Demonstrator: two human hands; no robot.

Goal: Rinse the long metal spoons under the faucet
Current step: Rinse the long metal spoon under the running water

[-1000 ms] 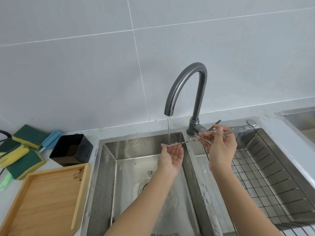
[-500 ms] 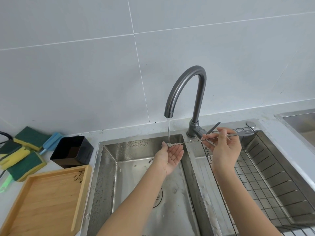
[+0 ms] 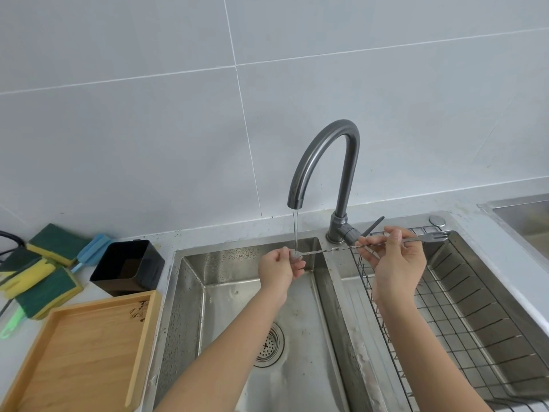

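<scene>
A long metal spoon (image 3: 326, 250) with a twisted stem and a small fork at its right end is held level over the sink. My right hand (image 3: 392, 257) pinches its stem near the fork end. My left hand (image 3: 280, 270) has its fingers closed around the bowl end, right under the thin stream of water falling from the grey curved faucet (image 3: 326, 162). The bowl itself is mostly hidden by my fingers. No other spoons are visible.
The left sink basin (image 3: 237, 367) has a round drain strainer. A wire rack (image 3: 475, 322) fills the right basin. On the counter at left lie a wooden tray (image 3: 74, 352), a black square cup (image 3: 127, 267) and several green-and-yellow sponges (image 3: 44, 278).
My left hand has turned from an open palm under the spoon's tip to fingers closed around the bowl. My right hand has shifted slightly right along the stem. The water keeps running.
</scene>
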